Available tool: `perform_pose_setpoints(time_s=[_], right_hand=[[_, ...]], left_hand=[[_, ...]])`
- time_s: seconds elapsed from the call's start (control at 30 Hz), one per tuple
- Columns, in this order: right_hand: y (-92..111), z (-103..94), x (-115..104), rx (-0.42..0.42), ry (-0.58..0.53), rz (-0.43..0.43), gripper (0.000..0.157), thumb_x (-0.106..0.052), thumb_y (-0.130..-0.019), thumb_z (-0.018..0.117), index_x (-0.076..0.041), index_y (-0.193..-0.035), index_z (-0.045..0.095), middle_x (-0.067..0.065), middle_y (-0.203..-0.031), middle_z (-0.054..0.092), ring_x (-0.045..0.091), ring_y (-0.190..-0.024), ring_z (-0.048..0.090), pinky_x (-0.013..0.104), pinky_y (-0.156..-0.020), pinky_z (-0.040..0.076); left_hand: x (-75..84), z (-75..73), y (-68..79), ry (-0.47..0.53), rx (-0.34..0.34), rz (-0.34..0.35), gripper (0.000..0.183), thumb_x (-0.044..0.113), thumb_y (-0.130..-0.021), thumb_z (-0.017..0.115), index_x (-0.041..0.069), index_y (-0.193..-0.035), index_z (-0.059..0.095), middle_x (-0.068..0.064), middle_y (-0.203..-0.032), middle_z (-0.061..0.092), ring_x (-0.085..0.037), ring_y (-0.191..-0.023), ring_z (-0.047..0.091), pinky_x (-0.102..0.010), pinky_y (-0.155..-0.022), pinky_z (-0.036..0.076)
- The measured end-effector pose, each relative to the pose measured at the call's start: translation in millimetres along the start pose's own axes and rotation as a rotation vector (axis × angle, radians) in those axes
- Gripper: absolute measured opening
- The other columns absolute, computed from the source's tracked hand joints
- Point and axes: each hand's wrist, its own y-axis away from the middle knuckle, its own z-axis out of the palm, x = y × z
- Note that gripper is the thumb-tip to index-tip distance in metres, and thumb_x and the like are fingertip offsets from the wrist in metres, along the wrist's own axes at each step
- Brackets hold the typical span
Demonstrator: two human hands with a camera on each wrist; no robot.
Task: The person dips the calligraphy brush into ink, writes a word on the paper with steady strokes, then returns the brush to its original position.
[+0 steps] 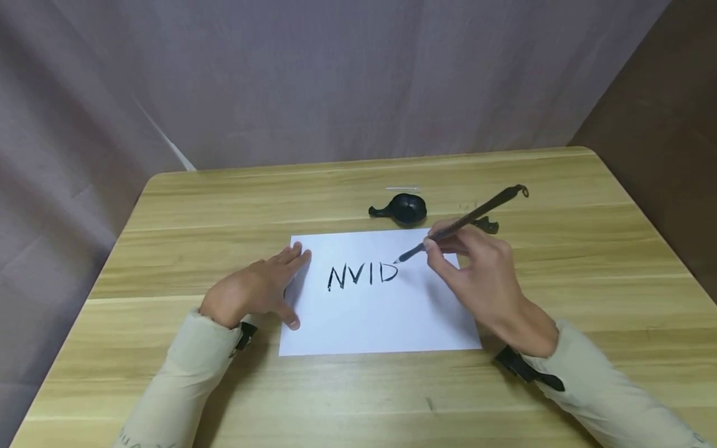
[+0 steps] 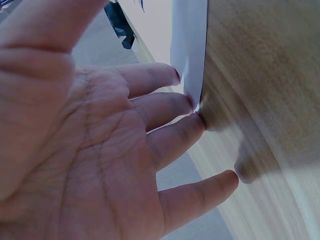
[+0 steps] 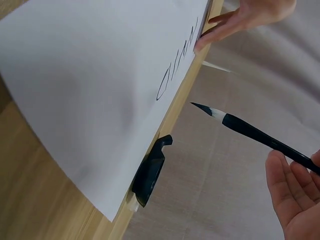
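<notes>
A white sheet of paper (image 1: 358, 323) lies on the wooden table with the black letters NVID (image 1: 361, 274) brushed on it. My right hand (image 1: 487, 274) pinches a dark writing brush (image 1: 476, 214), its tip just above the end of the letter D. In the right wrist view the brush (image 3: 255, 132) shows a black-inked point with white bristles behind it, clear of the paper. At the paper's left edge my left hand (image 1: 260, 286) rests with fingers spread. The left wrist view shows its fingertips (image 2: 186, 104) at the sheet's edge, the little finger over bare wood.
Behind the paper sits a black ink dish (image 1: 407, 210) with a short handle. A small dark object (image 1: 486, 225), partly hidden by the right hand, lies to its right. A thin clear strip (image 1: 402, 188) lies farther back. Grey curtain (image 1: 358, 81) hangs beyond the table (image 1: 224, 211).
</notes>
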Motion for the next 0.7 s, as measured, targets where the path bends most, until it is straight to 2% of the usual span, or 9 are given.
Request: perform_pose_setpoints(time_s=[0.23, 0.47, 0.63, 0.7], right_hand=[[-0.5, -2.9, 4.4, 0.013, 0.001, 0.01, 0.018, 0.014, -0.086, 0.075, 0.008, -0.102, 0.072, 0.013, -0.098, 0.077, 0.024, -0.084, 0.078, 0.015, -0.082, 0.059], [0.7, -6.2, 11.3, 0.001, 0.028, 0.032, 0.016, 0.014, -0.087, 0.075, 0.01, -0.102, 0.071, 0.015, -0.098, 0.077, 0.026, -0.083, 0.078, 0.014, -0.083, 0.059], [2.5, -6.3, 16.3, 0.003, 0.034, 0.057, 0.018, 0.016, -0.085, 0.075, 0.01, -0.102, 0.071, 0.015, -0.098, 0.076, 0.014, -0.086, 0.076, 0.013, -0.082, 0.059], [3.2, -6.0, 17.8, 0.0, 0.022, 0.066, 0.019, 0.017, -0.085, 0.075, 0.009, -0.102, 0.072, 0.015, -0.098, 0.076, 0.015, -0.086, 0.076, 0.013, -0.082, 0.059]], left_hand=[[-0.7, 1.2, -0.1, -0.011, 0.008, 0.014, 0.127, 0.03, -0.074, 0.097, 0.004, -0.169, 0.016, -0.018, -0.177, 0.005, -0.037, -0.163, 0.007, -0.064, -0.128, 0.018], [-1.2, 1.3, -0.9, -0.014, 0.008, 0.016, 0.128, 0.03, -0.073, 0.097, 0.004, -0.169, 0.015, -0.018, -0.176, 0.005, -0.037, -0.163, 0.006, -0.064, -0.128, 0.018], [-0.3, 0.3, -0.3, -0.009, 0.005, 0.012, 0.128, 0.029, -0.073, 0.097, 0.003, -0.169, 0.016, -0.018, -0.176, 0.004, -0.037, -0.163, 0.006, -0.064, -0.128, 0.017], [0.2, -0.1, 0.1, -0.006, 0.003, 0.012, 0.128, 0.029, -0.073, 0.097, 0.003, -0.169, 0.016, -0.018, -0.176, 0.004, -0.037, -0.163, 0.006, -0.064, -0.128, 0.017]])
